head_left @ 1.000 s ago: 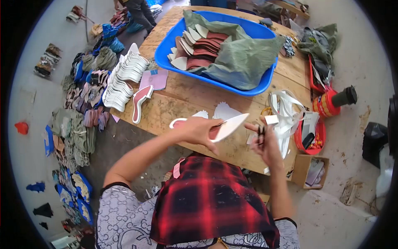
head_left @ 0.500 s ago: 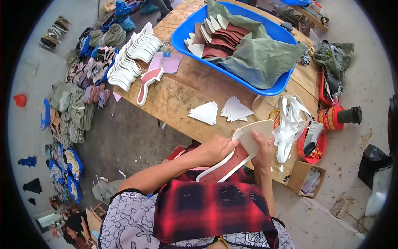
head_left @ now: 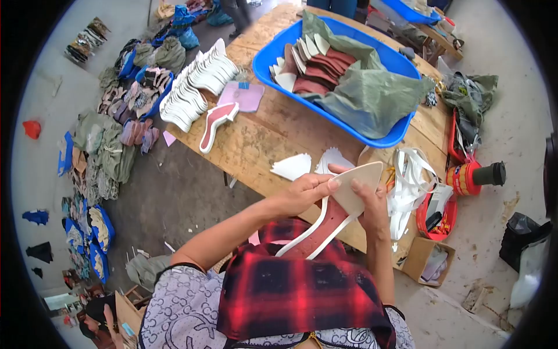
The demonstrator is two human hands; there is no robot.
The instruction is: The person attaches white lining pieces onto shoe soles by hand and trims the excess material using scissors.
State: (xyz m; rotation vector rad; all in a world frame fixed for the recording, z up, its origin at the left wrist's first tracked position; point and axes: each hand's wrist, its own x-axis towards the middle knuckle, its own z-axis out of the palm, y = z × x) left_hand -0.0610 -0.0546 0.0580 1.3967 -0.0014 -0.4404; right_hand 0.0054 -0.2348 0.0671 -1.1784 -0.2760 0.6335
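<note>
Between my two hands is a shoe insole [head_left: 317,235], dark red with a white rim and a cream piece over its upper end. My left hand [head_left: 302,193] pinches the insole's left edge with thumb and fingers, at the lower border of the cream piece. Around the right edge wraps my right hand [head_left: 373,206], its thumb pressed on the cream face and its other fingers hidden behind. The insole's lower end rests against the red-and-black checked apron [head_left: 279,291]. Just beyond my hands lie white fan-shaped pieces [head_left: 292,167] on the table.
A blue tub [head_left: 372,139] holds red and white insoles under green cloth. Stacked white insoles [head_left: 192,87], a single red insole [head_left: 215,125] and a pink pad [head_left: 244,96] lie left on the wooden table [head_left: 256,151]. White straps [head_left: 407,180] hang at the right; another person [head_left: 99,326] is lower left.
My left hand has shifted up and right along the insole, its fingers now nearer the cream piece. The view has tilted slightly, and blue-clothed legs now show at the table's far end.
</note>
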